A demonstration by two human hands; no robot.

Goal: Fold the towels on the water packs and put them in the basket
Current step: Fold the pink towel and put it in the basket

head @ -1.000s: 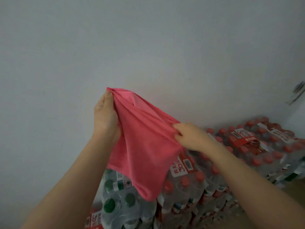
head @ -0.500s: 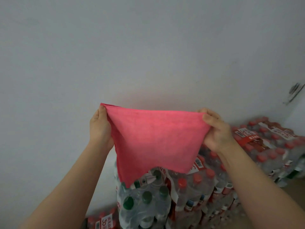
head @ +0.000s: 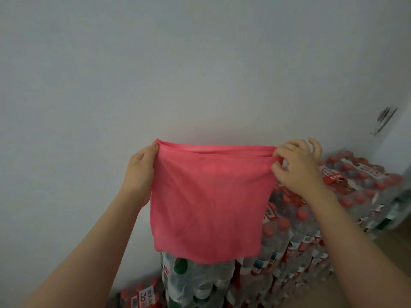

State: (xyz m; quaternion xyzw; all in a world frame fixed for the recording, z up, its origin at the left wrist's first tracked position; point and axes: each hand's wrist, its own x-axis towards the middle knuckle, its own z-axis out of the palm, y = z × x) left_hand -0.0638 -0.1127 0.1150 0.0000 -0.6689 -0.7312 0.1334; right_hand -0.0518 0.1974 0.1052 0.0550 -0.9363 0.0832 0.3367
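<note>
Both hands hold a pink towel (head: 209,201) up in the air in front of a pale wall (head: 155,63). On one top corner, the left hand (head: 140,174) pinches the cloth between thumb and fingers; on the other top corner, the right hand (head: 298,165) grips with thumb and forefinger while its other fingers stand spread and loose, a ring on one of them. Between the two hands the top edge is pulled nearly straight, and it shows two layers of cloth lying close together. Below that edge the towel hangs flat and roughly square, its lower edge slightly wavy. Behind and under it stand stacked water packs (head: 347,196), shrink-wrapped bottles with red caps to the right and some with green caps (head: 180,266) just below the towel's lower edge. Both forearms reach up from the bottom corners of the view.
</note>
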